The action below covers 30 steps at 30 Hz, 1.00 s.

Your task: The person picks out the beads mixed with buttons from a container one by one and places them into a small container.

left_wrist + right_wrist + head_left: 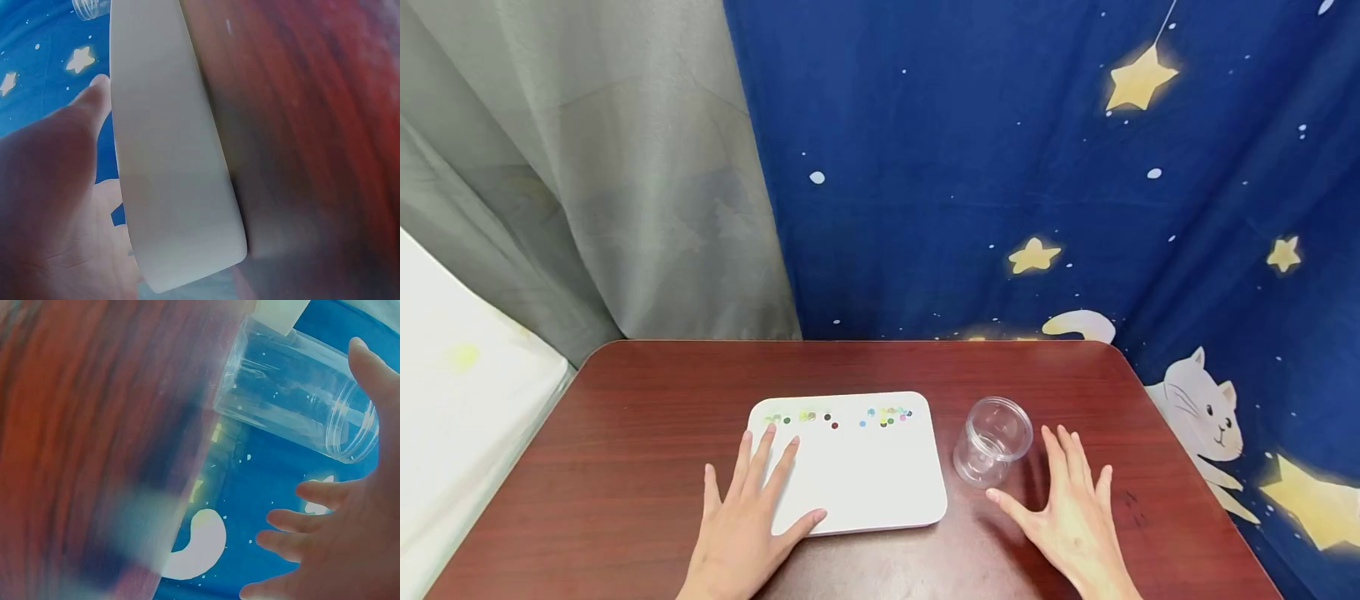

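A white rounded board or box (865, 479) lies on the table, its thick side wall (169, 156) filling the middle of the left wrist view. Several small colored discs (891, 414) sit along its far edge in two groups. My left hand (741, 517) spreads over the board's left end, fingers straight; whether it touches is unclear. To the right of the board stands a clear, open-topped plastic jar (981, 458) with a threaded rim. My right hand (1071, 517) is beside the jar, fingers spread and holding nothing, thumb near the jar's base.
The dark red wooden table (647, 417) has rounded far corners. Behind it hang a grey curtain (662, 208) and a blue curtain (925, 208) with stars and a cat. White cloth (467, 417) is at the left.
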Motion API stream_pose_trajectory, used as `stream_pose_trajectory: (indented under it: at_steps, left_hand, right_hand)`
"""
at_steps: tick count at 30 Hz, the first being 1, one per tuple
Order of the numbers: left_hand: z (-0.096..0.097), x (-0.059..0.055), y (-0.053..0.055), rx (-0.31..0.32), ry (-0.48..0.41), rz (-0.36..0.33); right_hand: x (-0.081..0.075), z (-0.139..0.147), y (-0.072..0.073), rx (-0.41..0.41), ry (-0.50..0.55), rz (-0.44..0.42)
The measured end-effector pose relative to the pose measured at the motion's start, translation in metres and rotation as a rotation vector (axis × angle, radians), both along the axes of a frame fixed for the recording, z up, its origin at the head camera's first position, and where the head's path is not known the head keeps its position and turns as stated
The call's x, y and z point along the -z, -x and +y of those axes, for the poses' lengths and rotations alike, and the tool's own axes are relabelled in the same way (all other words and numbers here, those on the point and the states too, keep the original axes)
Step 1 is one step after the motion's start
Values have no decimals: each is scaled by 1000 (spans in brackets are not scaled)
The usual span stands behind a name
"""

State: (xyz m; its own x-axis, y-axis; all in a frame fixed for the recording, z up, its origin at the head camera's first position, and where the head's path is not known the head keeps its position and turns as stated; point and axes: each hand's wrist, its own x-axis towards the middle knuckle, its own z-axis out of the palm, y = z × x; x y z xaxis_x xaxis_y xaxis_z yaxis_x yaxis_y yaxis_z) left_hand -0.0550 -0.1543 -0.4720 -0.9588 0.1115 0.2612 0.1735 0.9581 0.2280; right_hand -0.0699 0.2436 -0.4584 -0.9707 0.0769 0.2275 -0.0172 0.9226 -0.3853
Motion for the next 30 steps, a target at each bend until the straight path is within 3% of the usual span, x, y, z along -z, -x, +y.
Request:
stream_pose_trajectory:
  at_steps: [7, 15, 24, 30]
  left_hand:
    - [1, -1, 0, 9, -29, -19]
    - [0, -1, 3, 15, -96, -2]
    - [2, -4, 7, 48, -163, 107]
    - [4, -6, 10, 23, -220, 197]
  right_hand:
    - [-4, -3, 2, -12, 59, -17]
    - [-4, -6, 5, -34, 146, 22]
    - [-6, -9, 8, -24, 201, -39]
    - [-5, -11, 8, -23, 235, -30]
